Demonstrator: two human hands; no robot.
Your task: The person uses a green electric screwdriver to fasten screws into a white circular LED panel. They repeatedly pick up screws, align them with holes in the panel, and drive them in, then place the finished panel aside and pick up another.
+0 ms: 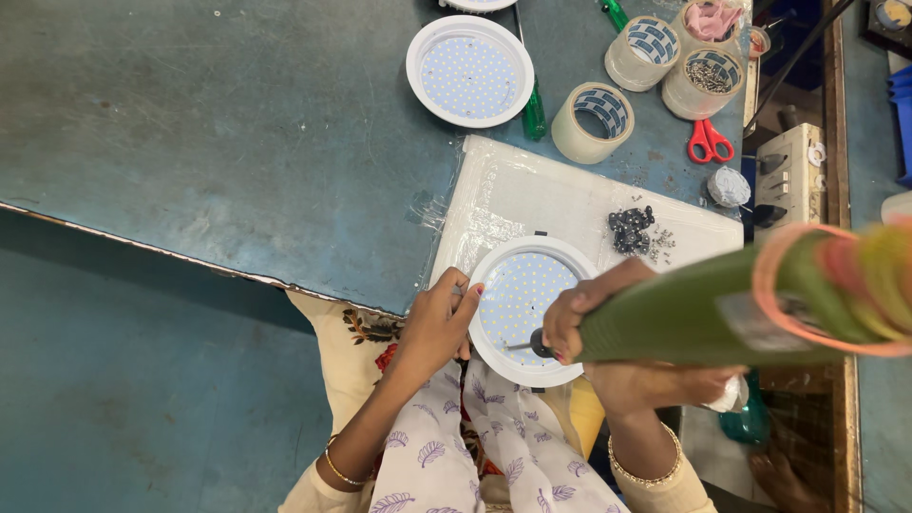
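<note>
A round white lamp panel (532, 304), its face dotted with small LEDs, lies on a white plastic-wrapped sheet (541, 199) at the near edge of the surface (237, 142), partly overhanging toward the person's lap. The left hand (439, 321) rests against the panel's left rim, its fingers (465, 290) curled loosely over the edge and steadying it rather than closing around it. The right hand (594, 309) is wrapped tightly around a green power screwdriver (703, 309), whose dark tip (524, 346) touches the panel's face near its lower rim, just left of the right fingers. The panel thus sits between the two hands, touched by both the left fingers and the tool. A little heap of dark screws (630, 228) lies on the sheet just beyond the panel, toward the right. Farther back on the surface sits a second lamp panel (469, 71), with a green-handled screwdriver (535, 114) beside it, three tape rolls (593, 123) holding small parts near the far right corner, and red scissors (709, 140) at the right edge.
</note>
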